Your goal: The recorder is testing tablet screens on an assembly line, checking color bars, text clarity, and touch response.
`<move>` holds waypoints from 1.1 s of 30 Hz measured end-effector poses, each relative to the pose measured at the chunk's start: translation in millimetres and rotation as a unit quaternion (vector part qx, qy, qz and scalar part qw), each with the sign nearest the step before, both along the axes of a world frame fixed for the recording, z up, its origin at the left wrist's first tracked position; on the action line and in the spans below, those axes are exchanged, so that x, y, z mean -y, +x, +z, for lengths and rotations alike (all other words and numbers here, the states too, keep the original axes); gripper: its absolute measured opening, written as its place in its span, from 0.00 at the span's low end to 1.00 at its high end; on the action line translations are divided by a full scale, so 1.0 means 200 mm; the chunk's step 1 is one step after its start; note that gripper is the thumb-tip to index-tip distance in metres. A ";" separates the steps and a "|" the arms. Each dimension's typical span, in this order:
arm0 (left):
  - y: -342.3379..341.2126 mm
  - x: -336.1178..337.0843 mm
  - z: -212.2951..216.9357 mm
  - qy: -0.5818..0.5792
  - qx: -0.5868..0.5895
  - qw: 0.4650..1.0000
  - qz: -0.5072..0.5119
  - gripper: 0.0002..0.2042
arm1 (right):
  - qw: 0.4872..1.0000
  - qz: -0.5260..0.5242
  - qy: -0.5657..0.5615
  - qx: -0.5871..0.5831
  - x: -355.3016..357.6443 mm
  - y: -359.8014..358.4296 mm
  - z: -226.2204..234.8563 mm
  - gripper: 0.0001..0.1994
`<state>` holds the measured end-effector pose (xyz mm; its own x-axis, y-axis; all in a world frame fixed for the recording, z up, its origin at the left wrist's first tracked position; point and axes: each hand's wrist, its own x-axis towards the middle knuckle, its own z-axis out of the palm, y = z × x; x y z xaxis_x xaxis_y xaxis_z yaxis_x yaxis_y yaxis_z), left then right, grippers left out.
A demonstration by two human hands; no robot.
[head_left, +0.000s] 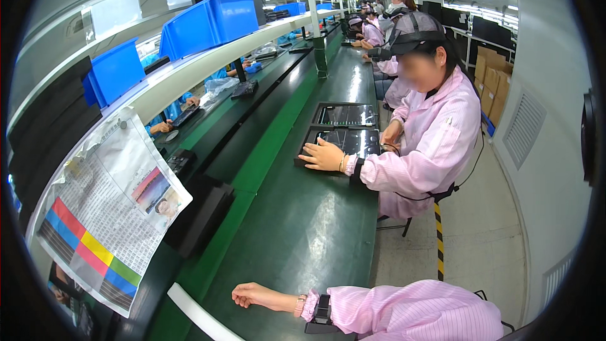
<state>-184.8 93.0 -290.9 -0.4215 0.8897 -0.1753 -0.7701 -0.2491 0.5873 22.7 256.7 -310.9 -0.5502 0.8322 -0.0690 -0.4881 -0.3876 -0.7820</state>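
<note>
My right hand [249, 295] rests over the near end of the green bench [303, 246], its fingers loosely curled and nothing visible in them. The arm comes in from the lower right in a pink striped sleeve [404, 309], with a black device strapped at the wrist. Left of the hand, a curved white strip [199, 312] rises from the lower edge, apart from the fingers. My left hand does not show.
A co-worker in pink [429, 145] has hands on a black panel [347, 142]; another dark panel [346, 114] lies beyond. A printed sheet [110, 215] hangs from the shelf [189, 60] holding blue bins [211, 25]. A black box [201, 211] stands below it.
</note>
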 end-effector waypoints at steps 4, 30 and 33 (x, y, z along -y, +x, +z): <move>-0.02 0.00 -0.02 0.018 0.016 1.000 -0.019 0.10 | 1.000 0.004 -0.007 0.017 -0.01 0.00 0.01 0.10; -0.01 -0.05 -0.08 0.003 -0.004 1.000 0.013 0.10 | 0.999 -0.037 -0.022 0.027 0.00 0.03 0.04 0.09; -0.03 -0.02 -0.09 -0.002 -0.009 1.000 0.016 0.09 | 0.999 -0.022 -0.035 0.020 0.01 0.00 0.05 0.08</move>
